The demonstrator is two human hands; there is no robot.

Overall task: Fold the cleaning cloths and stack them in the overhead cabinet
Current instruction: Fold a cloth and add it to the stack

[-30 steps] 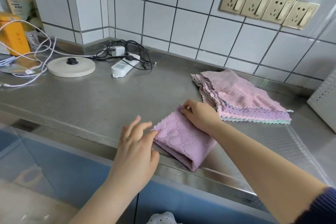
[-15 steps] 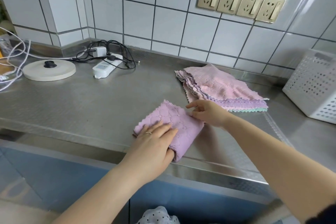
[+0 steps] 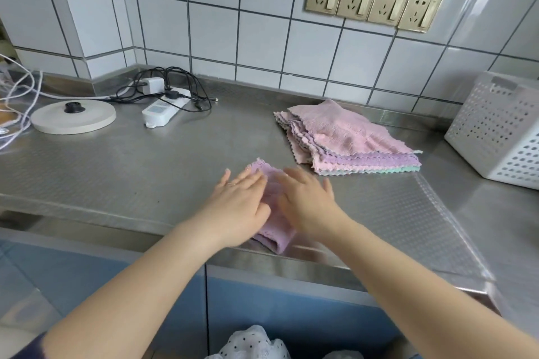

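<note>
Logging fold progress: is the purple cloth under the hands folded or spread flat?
Folded. The purple cloth shows a doubled edge near the counter's front; both hands, left hand and right hand, press it flat.

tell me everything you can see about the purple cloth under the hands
The purple cloth is soft, quilted-looking fabric with a zigzag edge, folded into a narrow thick strip. It lies flat near the front edge of the steel counter. The left hand and right hand press on it with straight fingers, hiding its middle.

Head view, down onto countertop
</note>
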